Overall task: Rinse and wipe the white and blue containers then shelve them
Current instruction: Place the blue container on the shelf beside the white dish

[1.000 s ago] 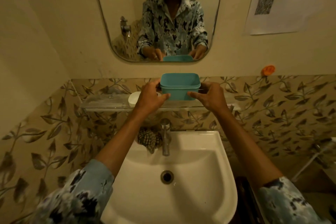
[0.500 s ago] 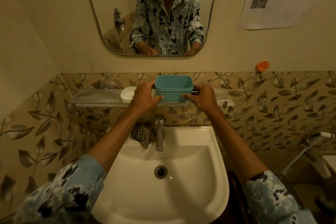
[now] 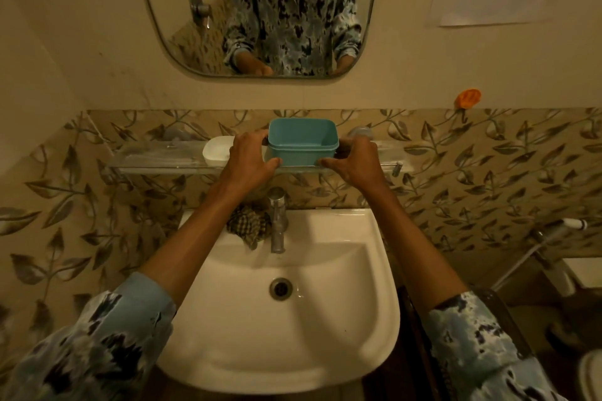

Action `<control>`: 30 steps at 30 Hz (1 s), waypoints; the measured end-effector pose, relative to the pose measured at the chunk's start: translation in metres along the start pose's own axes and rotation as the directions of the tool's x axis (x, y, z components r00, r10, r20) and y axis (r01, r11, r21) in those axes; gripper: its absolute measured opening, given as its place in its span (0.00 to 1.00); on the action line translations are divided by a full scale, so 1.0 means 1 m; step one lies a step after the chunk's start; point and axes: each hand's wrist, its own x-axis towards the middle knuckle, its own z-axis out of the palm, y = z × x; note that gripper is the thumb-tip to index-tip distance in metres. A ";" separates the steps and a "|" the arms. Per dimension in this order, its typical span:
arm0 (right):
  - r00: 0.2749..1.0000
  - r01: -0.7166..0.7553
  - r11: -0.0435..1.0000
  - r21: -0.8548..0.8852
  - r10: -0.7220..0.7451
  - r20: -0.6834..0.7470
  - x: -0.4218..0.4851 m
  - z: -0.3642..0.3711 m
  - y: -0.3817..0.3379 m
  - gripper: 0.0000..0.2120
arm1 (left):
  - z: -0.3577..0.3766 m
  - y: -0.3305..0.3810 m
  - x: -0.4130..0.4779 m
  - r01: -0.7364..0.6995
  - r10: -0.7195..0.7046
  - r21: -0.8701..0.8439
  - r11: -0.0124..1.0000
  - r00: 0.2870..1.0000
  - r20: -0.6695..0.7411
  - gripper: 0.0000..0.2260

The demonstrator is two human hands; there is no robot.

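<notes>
The person is setting the blue box on the glass shelf above the sink, just right of the white box, which is already sitting there. The left hand and right hand are curling round its two sides, thumbs pressing the near face. The job is looking nearly done, with only letting go left. Since a second ago the hands are hardly moving, but the view is tipping down.
</notes>
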 end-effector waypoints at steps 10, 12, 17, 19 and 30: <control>1.000 0.019 1.000 -0.020 -0.019 0.020 0.003 0.004 0.001 0.21 | -0.003 -0.003 -0.006 0.014 -0.014 -0.012 1.000 1.000 -0.003 0.23; 1.000 0.015 1.000 -0.018 -0.015 0.008 0.002 0.003 0.002 0.21 | -0.004 -0.003 -0.007 0.012 -0.012 -0.022 1.000 1.000 -0.011 0.23; 1.000 0.010 0.999 -0.041 -0.010 0.017 0.000 0.002 -0.001 0.20 | -0.005 -0.001 -0.010 0.023 -0.023 -0.013 1.000 1.000 0.003 0.22; 1.000 -0.016 0.995 -0.100 0.016 -0.001 -0.001 0.001 -0.002 0.22 | -0.007 -0.004 -0.011 0.036 -0.036 -0.013 0.999 0.999 -0.028 0.21; 0.979 -0.149 0.982 -0.116 0.130 -0.158 -0.168 0.010 0.088 0.14 | 0.052 -0.133 -0.098 0.621 -0.602 -0.100 0.778 0.781 0.166 0.04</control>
